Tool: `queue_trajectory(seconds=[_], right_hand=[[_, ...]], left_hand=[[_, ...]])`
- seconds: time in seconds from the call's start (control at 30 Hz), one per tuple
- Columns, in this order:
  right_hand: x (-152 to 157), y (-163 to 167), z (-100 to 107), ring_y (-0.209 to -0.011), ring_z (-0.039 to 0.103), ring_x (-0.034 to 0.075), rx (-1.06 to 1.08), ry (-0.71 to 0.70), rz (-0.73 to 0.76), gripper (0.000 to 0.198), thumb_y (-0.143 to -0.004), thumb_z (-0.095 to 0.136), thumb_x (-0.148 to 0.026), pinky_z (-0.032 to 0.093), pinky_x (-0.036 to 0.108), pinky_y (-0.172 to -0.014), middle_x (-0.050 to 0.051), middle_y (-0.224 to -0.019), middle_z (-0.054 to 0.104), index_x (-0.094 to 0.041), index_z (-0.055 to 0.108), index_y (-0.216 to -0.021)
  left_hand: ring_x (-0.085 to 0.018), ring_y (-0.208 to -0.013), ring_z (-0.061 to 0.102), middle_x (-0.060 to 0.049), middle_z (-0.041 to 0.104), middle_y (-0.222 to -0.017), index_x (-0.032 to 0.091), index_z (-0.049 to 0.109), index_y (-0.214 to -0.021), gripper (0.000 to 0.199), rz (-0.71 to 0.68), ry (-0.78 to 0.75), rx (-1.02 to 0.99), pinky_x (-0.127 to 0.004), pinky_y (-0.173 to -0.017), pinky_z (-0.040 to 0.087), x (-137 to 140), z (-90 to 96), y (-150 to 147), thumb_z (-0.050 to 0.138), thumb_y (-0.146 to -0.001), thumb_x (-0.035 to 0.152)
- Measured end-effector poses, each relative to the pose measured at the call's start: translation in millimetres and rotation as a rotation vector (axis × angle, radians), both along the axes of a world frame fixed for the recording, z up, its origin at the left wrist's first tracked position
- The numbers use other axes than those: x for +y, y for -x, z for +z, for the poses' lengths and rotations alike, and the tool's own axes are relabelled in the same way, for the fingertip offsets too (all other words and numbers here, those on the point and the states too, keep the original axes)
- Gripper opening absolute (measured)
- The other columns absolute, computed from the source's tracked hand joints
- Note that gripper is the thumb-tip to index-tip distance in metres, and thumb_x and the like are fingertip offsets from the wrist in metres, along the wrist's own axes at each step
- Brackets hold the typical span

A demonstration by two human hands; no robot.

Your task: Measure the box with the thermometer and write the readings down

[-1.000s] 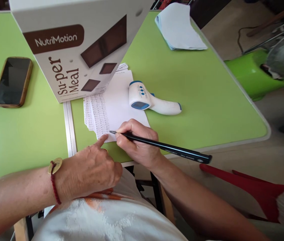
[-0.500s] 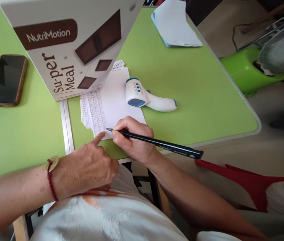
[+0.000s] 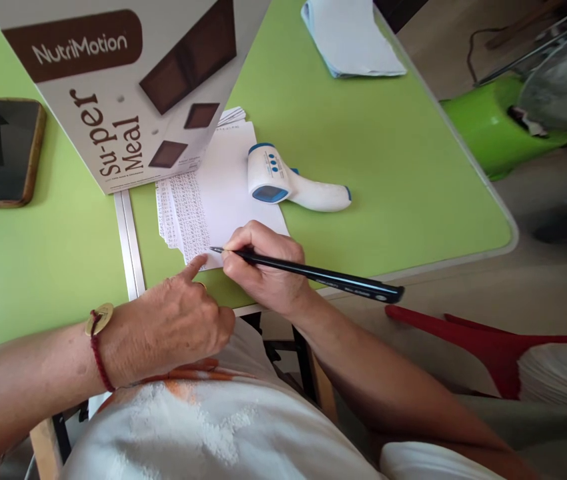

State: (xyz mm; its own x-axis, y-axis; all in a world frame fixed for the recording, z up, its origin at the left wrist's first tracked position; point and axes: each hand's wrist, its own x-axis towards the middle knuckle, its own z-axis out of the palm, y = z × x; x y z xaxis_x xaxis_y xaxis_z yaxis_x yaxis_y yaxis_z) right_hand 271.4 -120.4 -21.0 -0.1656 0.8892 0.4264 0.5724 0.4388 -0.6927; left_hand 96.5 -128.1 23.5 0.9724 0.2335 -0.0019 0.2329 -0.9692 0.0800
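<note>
Sheets of paper point(image 3: 228, 193) with dense rows of small handwritten characters lie in a slightly fanned stack on the green table. My right hand point(image 3: 268, 267) grips a black pen point(image 3: 323, 275), its tip at the lower part of the top sheet, beside the written rows. My left hand point(image 3: 183, 320) rests at the table's near edge, holding nothing. Its index finger is stretched out and touches the sheet's bottom edge just below the pen tip; the other fingers are curled. A white and blue infrared thermometer point(image 3: 293, 183) lies partly on the top sheet.
A tall NutriMotion box point(image 3: 113, 93) stands behind the papers and covers part of them. On the left lies a phone point(image 3: 6, 153) in a brown case. Folded white paper point(image 3: 351, 40) is at the far right of the table. A green stool point(image 3: 493, 127) stands beyond the edge.
The view has shifted slightly, so the table things sit a little higher in the picture. Both hands keep nearly the same pose, the pen tip still at the sheet.
</note>
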Motion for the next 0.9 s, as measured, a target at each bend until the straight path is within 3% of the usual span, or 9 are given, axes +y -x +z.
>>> queue_trajectory(seconds=[0.33, 0.63, 0.9], right_hand=[[-0.3, -1.2, 0.4, -0.045, 0.045, 0.008, 0.038, -0.011, -0.021, 0.015, -0.075, 0.053, -0.015, 0.039, 0.021, -0.046, -0.007, -0.052, 0.05, -0.022, 0.047, -0.065], [-0.2, -1.1, -0.4, -0.045, 0.043, 0.008, 0.012, 0.015, -0.034, 0.015, -0.076, 0.054, -0.017, 0.038, 0.021, -0.044, -0.007, -0.051, 0.048, -0.023, 0.047, -0.064], [0.1, -1.1, -0.2, -0.044, 0.044, 0.008, 0.054, 0.016, -0.032, 0.015, -0.075, 0.053, -0.015, 0.039, 0.021, -0.045, -0.008, -0.051, 0.047, -0.023, 0.046, -0.065]], left_hand=[[-0.015, -0.046, 0.054, 0.003, 0.056, -0.051, 0.019, 0.049, -0.063, 0.025, -0.001, 0.001, 0.033, -0.049, -0.106, 0.041, 0.0, 0.0, -0.9, 0.06, -0.084, 0.027], [-0.016, -0.047, 0.056, 0.003, 0.057, -0.052, 0.019, 0.05, -0.065, 0.026, 0.003, 0.005, 0.019, -0.049, -0.106, 0.042, -0.1, -2.0, 0.8, 0.062, -0.082, 0.034], [-0.016, -0.049, 0.058, 0.002, 0.059, -0.055, 0.018, 0.051, -0.065, 0.019, 0.008, 0.032, 0.092, -0.051, -0.107, 0.041, -0.1, 1.8, -2.1, 0.054, -0.082, 0.013]])
